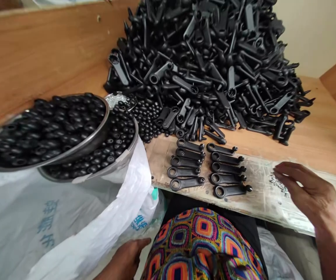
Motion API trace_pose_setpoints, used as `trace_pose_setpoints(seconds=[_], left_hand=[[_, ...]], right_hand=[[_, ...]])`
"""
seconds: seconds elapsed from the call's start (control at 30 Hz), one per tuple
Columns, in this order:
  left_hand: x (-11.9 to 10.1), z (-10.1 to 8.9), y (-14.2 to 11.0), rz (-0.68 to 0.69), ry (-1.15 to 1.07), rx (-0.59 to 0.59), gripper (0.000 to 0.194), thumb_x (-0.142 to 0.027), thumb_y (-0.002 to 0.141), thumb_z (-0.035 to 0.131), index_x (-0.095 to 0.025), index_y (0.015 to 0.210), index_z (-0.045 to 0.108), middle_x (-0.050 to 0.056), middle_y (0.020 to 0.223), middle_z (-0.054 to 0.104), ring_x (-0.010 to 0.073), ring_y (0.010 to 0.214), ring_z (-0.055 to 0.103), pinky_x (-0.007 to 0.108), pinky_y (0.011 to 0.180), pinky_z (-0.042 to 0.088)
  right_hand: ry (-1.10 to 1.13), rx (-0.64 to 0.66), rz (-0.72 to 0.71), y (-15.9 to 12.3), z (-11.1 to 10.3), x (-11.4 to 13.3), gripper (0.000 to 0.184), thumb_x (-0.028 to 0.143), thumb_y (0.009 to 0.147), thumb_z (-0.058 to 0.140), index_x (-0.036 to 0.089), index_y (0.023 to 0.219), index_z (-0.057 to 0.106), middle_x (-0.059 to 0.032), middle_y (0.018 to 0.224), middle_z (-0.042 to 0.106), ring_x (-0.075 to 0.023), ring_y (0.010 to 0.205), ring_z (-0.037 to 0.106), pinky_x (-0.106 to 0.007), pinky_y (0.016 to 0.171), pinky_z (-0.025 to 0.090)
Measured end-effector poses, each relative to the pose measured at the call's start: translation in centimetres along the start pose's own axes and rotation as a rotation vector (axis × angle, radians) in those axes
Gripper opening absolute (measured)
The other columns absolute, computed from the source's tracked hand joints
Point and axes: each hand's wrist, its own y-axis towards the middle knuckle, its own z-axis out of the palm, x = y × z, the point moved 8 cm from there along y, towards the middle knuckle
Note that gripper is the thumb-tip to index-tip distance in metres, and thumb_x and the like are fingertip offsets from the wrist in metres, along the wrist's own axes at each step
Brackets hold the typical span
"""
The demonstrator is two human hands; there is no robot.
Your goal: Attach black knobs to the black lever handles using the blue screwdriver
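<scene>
My right hand [308, 190] reaches over a small pile of shiny metal pins or screws [281, 186] on the board. Its thumb and fingers come together at the pile; whatever is between the tips is too small to make out. My left hand [124, 260] hangs low beside my lap, its thumb stretched out and nothing visible in it. Between the hands, black plastic crank handles lie in two columns, a left column [187, 165] and a right column [229, 171]. Each has a ring at its left end and a short stub or knob at its right end.
A large heap of black crank handles [209, 70] covers the back. On the left, an upper bowl [106, 116] of black knobs overlaps a lower bowl [134, 144]. Loose knobs [147, 116] and a dish of metal pieces [117, 100] lie behind. White plastic bags [77, 217] hang below.
</scene>
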Motion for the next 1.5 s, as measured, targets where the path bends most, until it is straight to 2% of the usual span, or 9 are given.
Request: trace_pose_setpoints(seconds=[0.1,0.17,0.27,0.37,0.53,0.97,1.17,1.3,1.5], left_hand=[[-6.2,-4.7,-0.5,0.28,0.158,-0.312,0.034,-0.012,0.078,0.041,-0.026,0.102,0.062,0.001,0.087,0.068,0.015,0.079,0.063,0.022,0.072,0.049],[-11.0,-7.9,-1.9,0.474,0.26,-0.628,0.03,-0.019,0.083,0.045,-0.022,0.11,0.057,0.005,0.095,0.068,0.0159,0.086,0.063,0.024,0.077,0.051],[-16.5,-10.6,-2.2,0.557,0.414,-0.872,0.051,-0.03,0.081,0.054,-0.015,0.128,0.042,0.014,0.124,0.053,0.0269,0.12,0.045,0.04,0.098,0.041],[-19.3,-12.4,0.5,0.467,0.493,-0.856,0.083,-0.054,0.072,0.059,-0.01,0.136,0.03,0.018,0.139,0.036,0.0342,0.133,0.023,0.051,0.105,0.029],[-20.5,-13.9,5.2,0.407,0.535,-0.747,0.118,-0.076,0.049,0.06,-0.004,0.136,0.026,0.022,0.145,0.024,0.036,0.136,0.009,0.056,0.108,0.014],[-21.0,-13.6,8.6,0.434,0.604,-0.668,0.125,-0.087,0.048,0.043,0.0,0.136,0.025,0.024,0.145,0.021,0.0353,0.136,0.004,0.052,0.109,0.0],[-21.5,-13.8,9.2,0.452,0.651,-0.625,0.131,-0.09,0.044,0.039,-0.001,0.138,0.022,0.022,0.147,0.015,0.0339,0.137,0.004,0.051,0.109,-0.002],[-21.7,-14.0,9.8,0.405,0.712,-0.595,0.125,-0.084,0.046,0.047,-0.002,0.138,0.023,0.02,0.148,0.014,0.0338,0.137,0.007,0.053,0.109,0.003],[-22.4,-14.3,11.0,0.406,0.858,-0.627,0.103,-0.072,0.059,0.046,-0.001,0.132,0.036,0.024,0.142,0.027,0.0385,0.134,0.018,0.061,0.101,0.019]], right_hand=[[0.224,0.065,-0.101,1.0,2.3,4.7,0.008,0.024,0.08,0.06,0.022,0.084,0.067,-0.0049,0.103,0.062,-0.0188,0.092,0.061,-0.031,0.082,0.048],[0.299,0.169,-0.224,1.6,4.4,8.3,0.012,0.021,0.083,0.057,0.023,0.088,0.068,-0.0064,0.111,0.059,-0.0209,0.101,0.056,-0.035,0.086,0.047],[0.312,0.264,-0.359,2.6,6.8,12.3,0.017,0.02,0.085,0.053,0.023,0.09,0.07,-0.0081,0.115,0.056,-0.0236,0.109,0.05,-0.04,0.089,0.044],[0.271,0.32,-0.412,3.5,8.4,14.4,0.021,0.02,0.087,0.051,0.023,0.087,0.072,-0.0082,0.113,0.056,-0.0243,0.11,0.047,-0.041,0.09,0.044],[0.231,0.33,-0.464,4.1,9.7,15.6,0.02,0.019,0.085,0.054,0.024,0.081,0.072,-0.0074,0.11,0.058,-0.0241,0.108,0.047,-0.042,0.091,0.043],[0.171,0.358,-0.492,3.6,11.0,15.6,0.019,0.019,0.086,0.051,0.021,0.083,0.07,-0.0093,0.112,0.058,-0.0237,0.109,0.048,-0.043,0.096,0.04],[0.202,0.237,-0.416,3.0,5.3,13.0,0.02,0.015,0.084,0.052,0.02,0.098,0.066,-0.01,0.115,0.057,-0.0247,0.108,0.05,-0.041,0.089,0.046],[0.133,0.187,-0.245,0.0,0.6,7.6,0.022,0.014,0.083,0.053,0.022,0.1,0.065,-0.0082,0.101,0.064,-0.0201,0.093,0.061,-0.031,0.079,0.051],[-0.071,0.144,0.128,-6.6,-3.4,-1.6,0.018,0.023,0.087,0.049,0.018,0.087,0.067,-0.0073,0.083,0.068,-0.0172,0.075,0.065,-0.027,0.066,0.053]])
